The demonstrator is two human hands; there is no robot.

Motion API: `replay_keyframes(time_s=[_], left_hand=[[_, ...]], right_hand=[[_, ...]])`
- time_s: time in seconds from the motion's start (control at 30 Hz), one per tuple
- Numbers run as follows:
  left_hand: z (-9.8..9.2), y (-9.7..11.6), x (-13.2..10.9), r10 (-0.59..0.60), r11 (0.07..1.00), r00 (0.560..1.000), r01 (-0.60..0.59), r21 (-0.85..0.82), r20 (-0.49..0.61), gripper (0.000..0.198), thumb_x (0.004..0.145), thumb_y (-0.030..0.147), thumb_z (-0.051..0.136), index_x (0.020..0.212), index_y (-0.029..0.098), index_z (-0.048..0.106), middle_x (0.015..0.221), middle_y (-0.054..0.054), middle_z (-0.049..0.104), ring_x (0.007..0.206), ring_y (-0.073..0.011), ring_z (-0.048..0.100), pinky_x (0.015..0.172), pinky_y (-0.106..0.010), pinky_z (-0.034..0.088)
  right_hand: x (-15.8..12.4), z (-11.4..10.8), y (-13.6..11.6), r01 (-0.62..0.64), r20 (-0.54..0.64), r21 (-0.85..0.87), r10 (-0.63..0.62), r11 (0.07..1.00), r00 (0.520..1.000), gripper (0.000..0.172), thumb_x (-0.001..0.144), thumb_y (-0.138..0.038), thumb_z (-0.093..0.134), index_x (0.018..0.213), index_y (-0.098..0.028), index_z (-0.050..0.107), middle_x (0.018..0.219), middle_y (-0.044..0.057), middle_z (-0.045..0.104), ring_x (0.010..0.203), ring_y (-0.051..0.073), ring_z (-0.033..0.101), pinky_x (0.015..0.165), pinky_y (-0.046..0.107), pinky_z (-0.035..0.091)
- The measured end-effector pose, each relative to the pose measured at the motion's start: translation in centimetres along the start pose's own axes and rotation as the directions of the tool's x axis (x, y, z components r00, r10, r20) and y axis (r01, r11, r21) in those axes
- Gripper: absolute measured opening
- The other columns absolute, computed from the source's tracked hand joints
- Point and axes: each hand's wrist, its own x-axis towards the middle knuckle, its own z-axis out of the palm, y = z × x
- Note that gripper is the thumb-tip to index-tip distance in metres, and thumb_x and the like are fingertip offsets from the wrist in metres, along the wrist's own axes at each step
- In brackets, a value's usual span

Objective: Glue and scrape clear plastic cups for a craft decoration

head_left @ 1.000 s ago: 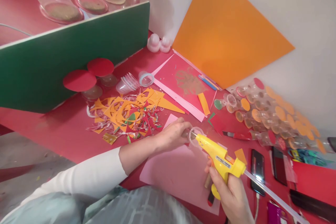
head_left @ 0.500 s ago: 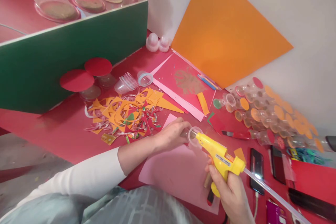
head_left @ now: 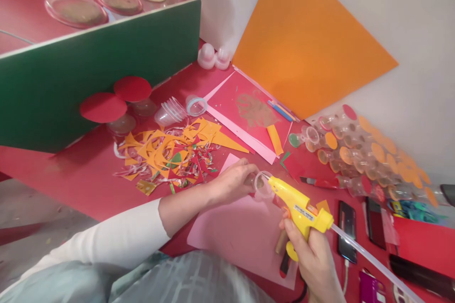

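While your left hand (head_left: pixel 232 183) holds a clear plastic cup (head_left: pixel 260 194) at its fingertips, your right hand (head_left: pixel 312 252) is wrapped round the handle of a yellow hot glue gun (head_left: pixel 297 203). Step in hand, as judged: gluing at the cup's mouth. Nozzle is right at the ring-shaped rim; contact or a small gap, cannot tell. Trigger pressure also unclear. Next move seems to call for a steady cup and a nozzle kept close to the rim.

Pose: left forearm reaches in low from your left, white sleeve (head_left: pixel 103 236) pushed up, back of the hand uppermost, fingers curled narrow. Right hand sits lower and nearer you, gun aimed up and leftward, glue stick (head_left: pixel 369 256) trailing behind it. Pink sheet (head_left: pixel 231 232) on the worktop (head_left: pixel 88 182) just below the left hand; paper scraps (head_left: pixel 163 149) beyond it, to its left.
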Motion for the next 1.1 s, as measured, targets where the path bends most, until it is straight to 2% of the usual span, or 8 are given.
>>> replay_keyframes(time_s=[0.27,0.4,0.57,0.8,0.9,1.1], left_hand=[[-0.2,0.5,0.0,-0.054,0.998,0.998,0.055,-0.016,0.018,0.016,0.074,0.011,0.071,0.086,0.018,0.064,0.085,0.002,0.045,0.076,-0.0136,0.051,0.073,-0.024,0.044],[-0.2,0.6,0.0,-0.074,0.997,0.997,0.075,-0.028,0.027,0.017,0.073,0.008,0.07,0.085,0.018,0.063,0.085,0.002,0.044,0.078,-0.0135,0.051,0.073,-0.024,0.043],[-0.2,0.7,0.0,-0.08,0.996,0.996,0.081,-0.024,0.032,0.016,0.073,0.007,0.07,0.083,0.018,0.062,0.084,0.002,0.044,0.078,-0.0135,0.051,0.073,-0.023,0.043],[-0.1,0.4,-0.1,-0.055,0.998,0.998,0.056,-0.016,0.018,0.017,0.075,0.01,0.069,0.089,0.018,0.065,0.087,0.001,0.047,0.078,-0.0138,0.054,0.074,-0.024,0.045],[0.0,0.2,-0.2,-0.032,0.999,0.999,0.032,-0.015,0.006,0.018,0.075,0.011,0.069,0.091,0.018,0.066,0.088,0.0,0.049,0.08,-0.0143,0.055,0.075,-0.025,0.046],[0.0,0.1,-0.1,-0.026,1.0,1.0,0.026,-0.004,0.007,0.019,0.075,0.012,0.069,0.093,0.018,0.067,0.087,0.0,0.049,0.079,-0.0147,0.055,0.074,-0.025,0.046]], right_hand=[[-0.6,0.5,-1.1,-0.104,-0.024,0.036,0.105,0.994,0.994,0.044,0.082,-0.062,0.068,0.083,-0.018,0.07,0.067,0.004,0.069,0.054,0.017,0.06,0.051,0.028,0.05],[-0.6,0.5,-0.7,-0.067,-0.037,0.015,0.067,0.998,0.997,0.045,0.081,-0.062,0.069,0.083,-0.017,0.072,0.072,0.007,0.072,0.064,0.02,0.065,0.058,0.029,0.053],[-0.3,0.5,-0.6,-0.045,-0.002,0.009,0.045,0.999,0.999,0.046,0.08,-0.065,0.069,0.08,-0.018,0.071,0.071,0.007,0.072,0.063,0.021,0.067,0.058,0.029,0.054],[-0.6,0.8,-1.4,-0.084,-0.039,0.037,0.085,0.996,0.996,0.045,0.083,-0.064,0.066,0.08,-0.019,0.068,0.057,0.001,0.064,0.044,0.015,0.053,0.043,0.027,0.045],[-0.4,0.5,-0.7,-0.085,-0.064,0.024,0.086,0.996,0.994,0.045,0.082,-0.063,0.067,0.083,-0.018,0.07,0.058,0.003,0.066,0.047,0.016,0.057,0.046,0.028,0.048],[0.4,-0.8,1.2,-0.041,-0.061,-0.034,0.039,0.999,0.997,0.046,0.074,-0.061,0.076,0.082,-0.016,0.076,0.075,0.011,0.077,0.068,0.025,0.071,0.06,0.033,0.057]])
